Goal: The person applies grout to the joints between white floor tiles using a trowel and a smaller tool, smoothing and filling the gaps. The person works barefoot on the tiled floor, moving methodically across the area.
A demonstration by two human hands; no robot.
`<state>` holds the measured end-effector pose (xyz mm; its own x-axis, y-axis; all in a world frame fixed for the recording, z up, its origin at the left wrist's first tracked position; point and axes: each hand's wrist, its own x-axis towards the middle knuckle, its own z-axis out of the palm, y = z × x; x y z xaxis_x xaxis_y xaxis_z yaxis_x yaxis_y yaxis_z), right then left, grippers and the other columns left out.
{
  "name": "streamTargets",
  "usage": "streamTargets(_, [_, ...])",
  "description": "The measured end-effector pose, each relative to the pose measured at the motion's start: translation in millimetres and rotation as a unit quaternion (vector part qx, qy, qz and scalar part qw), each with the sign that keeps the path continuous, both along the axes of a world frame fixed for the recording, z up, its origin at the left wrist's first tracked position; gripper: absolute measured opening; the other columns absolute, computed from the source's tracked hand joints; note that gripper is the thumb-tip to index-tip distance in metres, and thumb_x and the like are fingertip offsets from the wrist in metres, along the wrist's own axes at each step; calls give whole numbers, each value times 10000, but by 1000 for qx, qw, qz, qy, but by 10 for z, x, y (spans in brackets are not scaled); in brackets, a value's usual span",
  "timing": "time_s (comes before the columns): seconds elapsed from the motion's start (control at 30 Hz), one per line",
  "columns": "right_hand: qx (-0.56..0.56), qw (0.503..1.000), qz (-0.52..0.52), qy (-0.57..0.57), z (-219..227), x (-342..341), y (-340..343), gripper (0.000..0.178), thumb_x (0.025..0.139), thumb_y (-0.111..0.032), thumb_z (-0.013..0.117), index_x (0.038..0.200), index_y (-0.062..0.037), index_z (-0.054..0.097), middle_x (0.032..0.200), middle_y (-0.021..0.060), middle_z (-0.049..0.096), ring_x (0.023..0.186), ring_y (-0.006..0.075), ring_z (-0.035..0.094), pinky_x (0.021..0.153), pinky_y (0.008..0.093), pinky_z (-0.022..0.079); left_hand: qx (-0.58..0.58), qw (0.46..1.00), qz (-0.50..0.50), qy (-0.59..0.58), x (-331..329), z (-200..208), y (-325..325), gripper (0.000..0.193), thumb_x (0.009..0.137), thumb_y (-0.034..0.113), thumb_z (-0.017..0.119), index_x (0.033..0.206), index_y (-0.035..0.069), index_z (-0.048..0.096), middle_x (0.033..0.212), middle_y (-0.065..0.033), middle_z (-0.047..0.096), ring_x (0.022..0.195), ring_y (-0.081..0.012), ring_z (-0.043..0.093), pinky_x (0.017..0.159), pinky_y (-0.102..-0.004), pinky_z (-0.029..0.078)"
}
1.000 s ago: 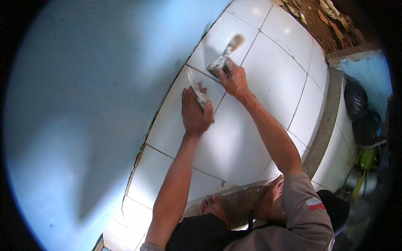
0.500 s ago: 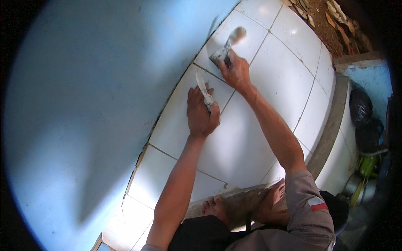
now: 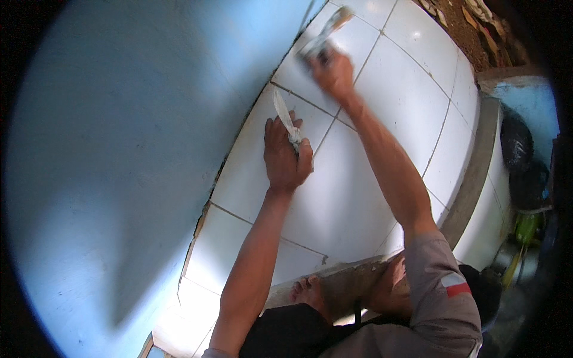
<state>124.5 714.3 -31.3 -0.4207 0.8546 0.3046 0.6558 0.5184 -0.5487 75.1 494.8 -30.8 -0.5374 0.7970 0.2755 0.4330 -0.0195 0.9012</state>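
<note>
My left hand (image 3: 285, 156) lies low over the white floor tiles (image 3: 331, 197), its fingers stretched forward. Between its thumb and fingers is a whitish pointed strip (image 3: 283, 113) with a knot-like lump at its lower end; its material is unclear. Farther off and to the right, my right hand (image 3: 335, 74) is closed around what looks like a smeared putty knife (image 3: 325, 37). It is gripped near the grey blade, and the handle, brownish at its end, points away from me. Motion blurs this hand and the blade, which sits low over a tile near the wall.
A pale blue wall (image 3: 131, 149) rises on the left, with a dark gap along its foot. Dark grout lines divide the tiles. On the right are a raised grey ledge (image 3: 474, 173), black plastic bags (image 3: 516, 143) and a green object (image 3: 526, 228). My bare foot (image 3: 310, 295) is close below.
My right hand has moved away from me with the putty knife, toward the upper edge. My left hand keeps its place on the tile; the view has shifted slightly.
</note>
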Motion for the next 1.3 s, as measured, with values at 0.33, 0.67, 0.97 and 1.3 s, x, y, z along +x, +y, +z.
streamTargets(0.33, [-61,990,-72,104,-52,21,489,360,870,-311,749,1051,-5,695,902,235,746,791,428,730,762,492,591,-13,1000,5,8,47,-19,-40,478,845,215,532,1184,-101,652,1329,-274,608,1310,-444,518,1218,-594,273])
streamTargets(0.67, [87,996,-9,16,-74,-196,349,343,870,-265,734,1109,-22,685,914,227,749,852,411,735,791,488,587,-25,999,-2,31,-5,54,-14,447,857,209,539,1151,-104,662,1332,-254,611,1329,-429,503,1209,-588,288])
streamTargets(0.97, [-34,994,-81,60,-39,-104,719,335,866,-287,737,1022,9,711,869,234,741,805,433,728,752,495,589,-61,998,-3,-28,60,89,-53,453,854,212,558,1164,-100,668,1366,-244,595,1360,-418,480,1218,-584,275])
streamTargets(1.3, [-110,989,22,99,-38,-217,-359,312,869,-256,741,1026,4,672,801,226,720,767,432,713,710,515,562,43,997,2,-63,21,-28,-126,569,896,240,543,1318,-141,518,1304,-287,572,1264,-433,564,1100,-538,448])
